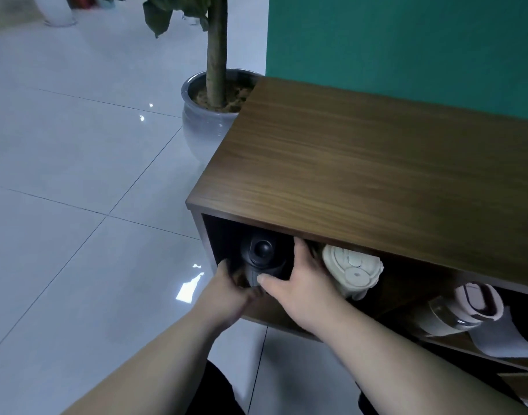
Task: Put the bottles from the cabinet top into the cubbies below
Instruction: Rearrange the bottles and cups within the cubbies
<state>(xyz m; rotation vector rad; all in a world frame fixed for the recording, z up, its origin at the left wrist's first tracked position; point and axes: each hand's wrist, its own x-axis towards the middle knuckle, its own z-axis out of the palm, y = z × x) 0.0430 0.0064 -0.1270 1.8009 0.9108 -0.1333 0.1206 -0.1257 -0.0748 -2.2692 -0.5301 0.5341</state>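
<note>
Inside the leftmost cubby [223, 235], both hands — left hand [230, 290], right hand [298, 283] — grip the black bottle [261, 256], cap outward.

Both hands, left hand [231, 290] and right hand [298, 284], grip a black bottle [261, 256] inside the leftmost cubby [223, 238].

Head view looks steeply down, close, perhaps crouched.

The place looked like an office or lobby. Large glossy pale-grey floor tiles [77, 175] filled the left of the frame, a tall plant in a glazed grey ceramic pot [202, 121] stood at upper centre, and a flat teal wall [406, 40] rose at upper right behind a low walnut-veneer cabinet [361, 175].
</note>
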